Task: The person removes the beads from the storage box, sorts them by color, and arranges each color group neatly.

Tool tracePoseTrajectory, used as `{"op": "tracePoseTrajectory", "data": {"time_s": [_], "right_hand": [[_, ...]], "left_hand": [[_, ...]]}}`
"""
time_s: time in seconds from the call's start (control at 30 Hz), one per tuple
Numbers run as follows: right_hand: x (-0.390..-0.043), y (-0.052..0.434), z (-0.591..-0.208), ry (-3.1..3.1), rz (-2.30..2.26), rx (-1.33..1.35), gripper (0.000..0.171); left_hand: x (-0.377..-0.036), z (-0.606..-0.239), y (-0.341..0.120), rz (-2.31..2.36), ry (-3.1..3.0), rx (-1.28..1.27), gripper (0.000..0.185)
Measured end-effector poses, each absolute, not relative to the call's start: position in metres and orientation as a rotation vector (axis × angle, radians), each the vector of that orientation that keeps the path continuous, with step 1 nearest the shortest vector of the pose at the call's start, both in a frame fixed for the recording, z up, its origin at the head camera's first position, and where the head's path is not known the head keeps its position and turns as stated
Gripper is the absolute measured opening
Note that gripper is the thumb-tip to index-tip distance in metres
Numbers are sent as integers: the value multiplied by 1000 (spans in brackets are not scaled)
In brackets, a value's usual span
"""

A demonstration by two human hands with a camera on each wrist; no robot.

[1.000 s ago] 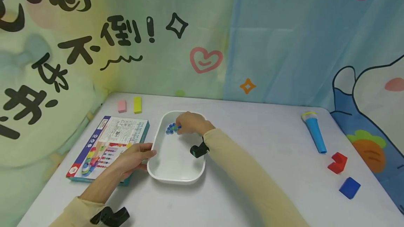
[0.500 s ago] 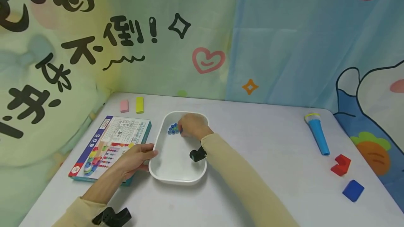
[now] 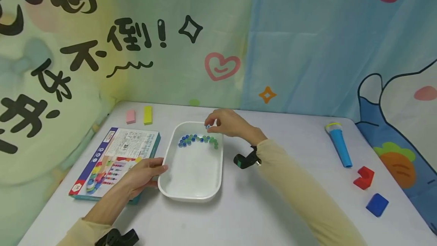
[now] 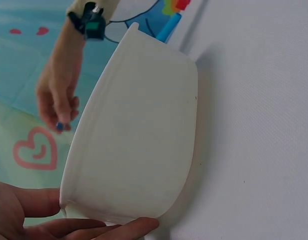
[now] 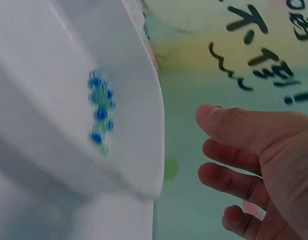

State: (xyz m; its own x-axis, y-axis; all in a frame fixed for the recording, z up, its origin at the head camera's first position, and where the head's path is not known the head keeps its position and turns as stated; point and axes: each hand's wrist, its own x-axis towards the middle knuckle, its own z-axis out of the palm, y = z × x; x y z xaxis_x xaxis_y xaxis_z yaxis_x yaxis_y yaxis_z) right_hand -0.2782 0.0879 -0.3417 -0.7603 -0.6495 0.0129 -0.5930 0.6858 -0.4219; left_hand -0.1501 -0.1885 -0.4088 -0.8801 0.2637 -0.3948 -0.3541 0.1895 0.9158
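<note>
A white tray point(image 3: 191, 170) stands on the table. At its left side my left hand point(image 3: 147, 172) grips the rim, thumb on top and fingers under the wall in the left wrist view. Blue and green round beads point(image 3: 199, 139) lie in an arc along the tray's far end; whether they are strung together I cannot tell. Above the far right corner, my right hand point(image 3: 230, 124) pinches a small blue bead point(image 4: 59, 126) between thumb and finger. The right wrist view shows the right hand's fingers point(image 5: 229, 120) bent beside the tray, with the bead hidden there.
Left of the tray lies a printed box point(image 3: 116, 162). Pink point(image 3: 131, 116) and yellow point(image 3: 148, 115) blocks sit behind it. At the right are a blue toy microphone point(image 3: 339, 145), a red notched block point(image 3: 364, 177) and a blue block point(image 3: 377, 205). A printed curtain point(image 3: 307, 48) hangs behind.
My right hand has risen from the beads inside the tray and moved right, carrying a blue bead, so the arc of beads now shows. The left hand keeps its grip on the tray.
</note>
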Motion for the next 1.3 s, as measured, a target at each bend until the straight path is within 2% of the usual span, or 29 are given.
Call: {"op": "tracePoseTrajectory", "data": {"time_s": [0.13, 0.3, 0.47, 0.6, 1.03, 1.3], "right_hand": [[-279, 126, -354, 2800, -708, -931, 20], [-281, 162, -392, 2783, -723, -789, 19], [-282, 178, -426, 2742, -777, -711, 18], [-282, 185, -437, 2766, -812, -686, 18], [-281, 185, -434, 2748, -778, -672, 22], [-294, 166, -392, 2755, -635, -736, 37]], "left_hand": [[-148, -409, -190, 1752, 1990, -91, 51], [-147, -407, -190, 1751, 1989, -91, 52], [-148, -406, -190, 1751, 1983, -73, 52], [-148, -405, -189, 1752, 1976, -55, 52], [-148, -405, -191, 1758, 1971, -28, 51], [-149, -407, -190, 1757, 1971, -47, 51]]}}
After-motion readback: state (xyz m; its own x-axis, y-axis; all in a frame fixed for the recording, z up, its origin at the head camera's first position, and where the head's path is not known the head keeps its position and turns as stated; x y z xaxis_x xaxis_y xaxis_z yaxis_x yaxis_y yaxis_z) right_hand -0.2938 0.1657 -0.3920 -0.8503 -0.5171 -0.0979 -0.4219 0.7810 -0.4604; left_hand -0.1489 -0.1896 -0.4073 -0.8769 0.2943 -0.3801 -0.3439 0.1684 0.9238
